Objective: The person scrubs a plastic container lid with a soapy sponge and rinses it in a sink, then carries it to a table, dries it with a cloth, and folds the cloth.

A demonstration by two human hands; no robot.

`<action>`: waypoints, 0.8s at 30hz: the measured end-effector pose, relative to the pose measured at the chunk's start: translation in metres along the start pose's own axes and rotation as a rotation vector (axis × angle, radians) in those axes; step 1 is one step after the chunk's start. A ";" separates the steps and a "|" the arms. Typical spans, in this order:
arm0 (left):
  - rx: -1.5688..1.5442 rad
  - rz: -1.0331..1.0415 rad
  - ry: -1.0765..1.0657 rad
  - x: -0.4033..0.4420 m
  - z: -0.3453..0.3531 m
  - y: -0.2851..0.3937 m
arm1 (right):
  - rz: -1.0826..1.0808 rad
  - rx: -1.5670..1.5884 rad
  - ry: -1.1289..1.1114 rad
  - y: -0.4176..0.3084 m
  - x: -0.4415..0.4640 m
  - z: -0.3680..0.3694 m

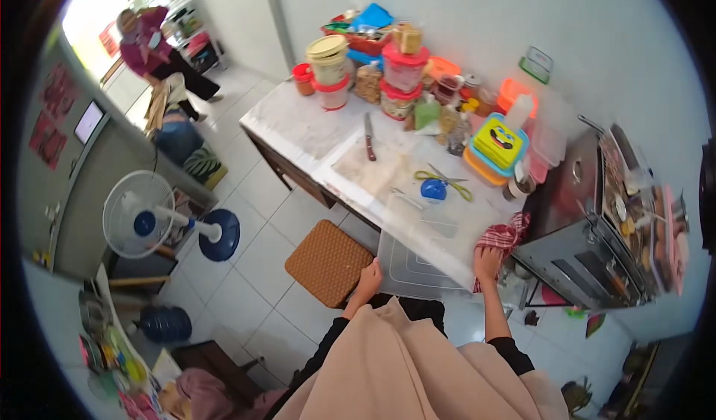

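Note:
My left hand (369, 278) is closed on the left edge of a transparent plastic tray or lid (406, 260), which sits at the table's front edge. With my right hand (488, 263) I grip a red-and-white checked cloth (504, 235) at the table's front right corner. Its fingers are partly hidden in the folds. Farther back on the white-covered table (298, 125) lie a knife with a brown handle (370, 140), green-handled scissors (462, 191) and a blue round object (433, 190).
Tubs (328, 66), bags and a yellow cartoon-faced box (498, 142) line the table's back. A metal oven (570, 230) stands at right. A woven stool (328, 263) and a fan (139, 215) are at left. Another person (149, 47) stands far left; a head covering (212, 394) shows below.

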State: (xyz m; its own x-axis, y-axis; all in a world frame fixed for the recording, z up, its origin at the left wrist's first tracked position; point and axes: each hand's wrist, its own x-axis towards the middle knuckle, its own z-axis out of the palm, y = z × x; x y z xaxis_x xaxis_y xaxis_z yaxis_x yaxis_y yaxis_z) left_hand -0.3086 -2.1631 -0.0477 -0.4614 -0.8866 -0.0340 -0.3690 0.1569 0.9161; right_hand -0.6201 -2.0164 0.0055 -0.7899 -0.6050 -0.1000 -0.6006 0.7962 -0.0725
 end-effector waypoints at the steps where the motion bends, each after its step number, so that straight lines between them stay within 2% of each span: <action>1: 0.005 -0.050 -0.025 0.003 0.001 -0.005 | 0.012 0.003 0.060 -0.002 0.004 0.002; 6: -0.050 -0.126 -0.115 0.004 -0.010 0.018 | 0.037 0.004 0.341 -0.015 0.036 0.029; 7: -0.037 -0.144 -0.128 0.002 -0.011 0.016 | 0.059 -0.001 0.129 -0.018 0.040 0.020; 10: -0.068 -0.204 -0.164 0.002 -0.011 0.015 | 0.063 -0.013 0.169 -0.034 0.045 0.020; 12: -0.078 -0.204 -0.180 0.004 -0.010 0.012 | 0.038 0.015 0.132 -0.044 0.038 0.015; 16: -0.112 -0.181 -0.209 0.005 -0.017 0.030 | -0.062 -0.027 0.210 -0.070 0.022 0.023; 18: -0.113 -0.198 -0.219 0.005 -0.019 0.035 | -0.231 0.045 0.146 -0.091 0.008 0.024; 20: -0.113 -0.215 -0.228 0.004 -0.019 0.036 | -0.329 0.034 0.226 -0.116 -0.007 0.031; 22: -0.038 -0.142 -0.175 0.005 -0.013 0.024 | -0.500 0.114 0.278 -0.142 -0.028 0.033; 24: 0.028 -0.097 -0.177 0.003 -0.009 0.012 | -0.592 0.122 0.193 -0.171 -0.051 0.037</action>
State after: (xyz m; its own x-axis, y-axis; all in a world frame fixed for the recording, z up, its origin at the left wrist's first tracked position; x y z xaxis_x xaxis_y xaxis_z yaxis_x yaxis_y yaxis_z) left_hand -0.3071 -2.1682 -0.0331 -0.5564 -0.8081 -0.1933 -0.4396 0.0890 0.8938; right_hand -0.4730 -2.1216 -0.0137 -0.3429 -0.9235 0.1719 -0.9332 0.3141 -0.1746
